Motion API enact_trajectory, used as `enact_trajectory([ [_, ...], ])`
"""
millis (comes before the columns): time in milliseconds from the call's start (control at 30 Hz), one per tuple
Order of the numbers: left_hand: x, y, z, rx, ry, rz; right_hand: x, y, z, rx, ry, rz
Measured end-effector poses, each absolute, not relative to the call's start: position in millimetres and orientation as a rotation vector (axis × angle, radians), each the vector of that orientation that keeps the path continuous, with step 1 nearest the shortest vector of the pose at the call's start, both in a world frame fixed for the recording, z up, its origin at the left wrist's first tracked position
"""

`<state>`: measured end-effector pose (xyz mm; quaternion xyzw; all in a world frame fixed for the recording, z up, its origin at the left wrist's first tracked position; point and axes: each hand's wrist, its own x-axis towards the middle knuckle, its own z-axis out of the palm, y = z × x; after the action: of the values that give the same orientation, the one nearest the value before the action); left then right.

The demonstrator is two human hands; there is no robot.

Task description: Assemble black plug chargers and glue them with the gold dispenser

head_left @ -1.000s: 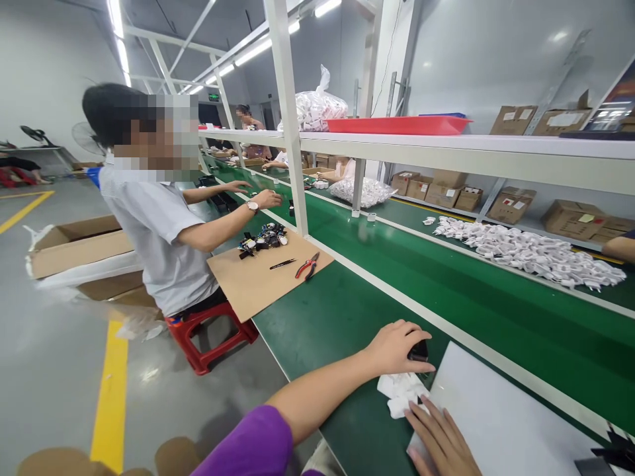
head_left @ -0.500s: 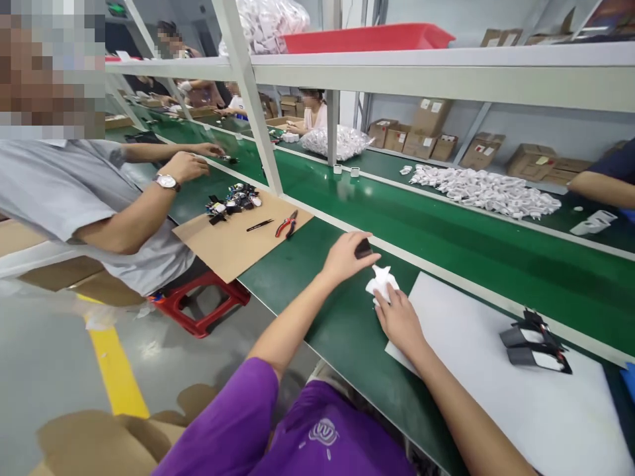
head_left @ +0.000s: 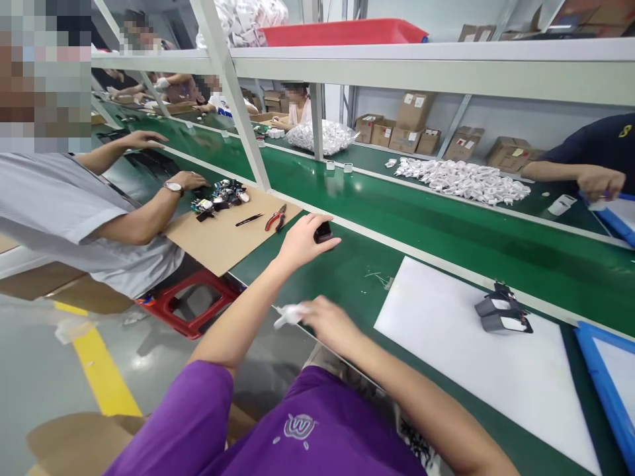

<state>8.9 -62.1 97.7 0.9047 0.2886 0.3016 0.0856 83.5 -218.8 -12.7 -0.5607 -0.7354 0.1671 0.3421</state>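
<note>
In the head view my left hand point(head_left: 303, 243) is over the green bench, its fingers and thumb closed around a small dark block point(head_left: 323, 231). Most of that block is hidden by the hand, so its kind does not show. Nearer to me, at the bench's front edge, my right hand point(head_left: 331, 324) grips a crumpled white cloth point(head_left: 292, 315), which hangs partly over the edge. Motion blurs this hand and the cloth. On the bench between my hands and a white sheet point(head_left: 426, 324) lie thin pale scraps point(head_left: 380, 277).
Black devices with white labels point(head_left: 502, 314) stand on the white sheet. A blue-rimmed tray point(head_left: 590, 370) is at right. Pliers point(head_left: 276, 217), tweezers point(head_left: 249, 219) and a heap of small parts point(head_left: 221, 197) lie on brown cardboard point(head_left: 213, 241) by a co-worker. White parts point(head_left: 461, 180) are piled across the belt.
My right hand has swept the white cloth left and toward me, to the bench edge. My left hand still holds the dark block. The view has shifted right.
</note>
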Motion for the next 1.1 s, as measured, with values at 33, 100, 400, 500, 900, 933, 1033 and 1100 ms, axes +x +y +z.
enact_trajectory([
  [33, 8, -61, 94, 2.691, 0.877, 0.878, 106, -219, -14, -1.520, -1.870, 0.385],
  [100, 10, -60, 87, 2.690, 0.883, 0.828, 144, -220, -17, -1.667, -1.759, 0.274],
  [400, 81, -73, 39, 2.791, 0.583, 0.477, 81, -244, -17, -1.337, -2.152, 0.360],
  [500, 94, -74, 19, 2.802, 0.504, 0.372, 100, -249, 1, -1.284, -2.111, 0.367],
  [900, 78, -61, -2, 2.326, 0.161, 0.257, 216, -199, -54, -1.663, -1.520, 0.240],
  [933, 74, -59, -3, 2.314, 0.202, 0.226, 212, -199, -58, -1.656, -1.538, 0.253],
  [1033, 65, -54, -4, 2.306, 0.288, 0.172, 201, -202, -64, -1.663, -1.540, 0.257],
  [1100, 60, -54, -4, 2.313, 0.283, 0.178, 198, -204, -65, -1.676, -1.519, 0.252],
])
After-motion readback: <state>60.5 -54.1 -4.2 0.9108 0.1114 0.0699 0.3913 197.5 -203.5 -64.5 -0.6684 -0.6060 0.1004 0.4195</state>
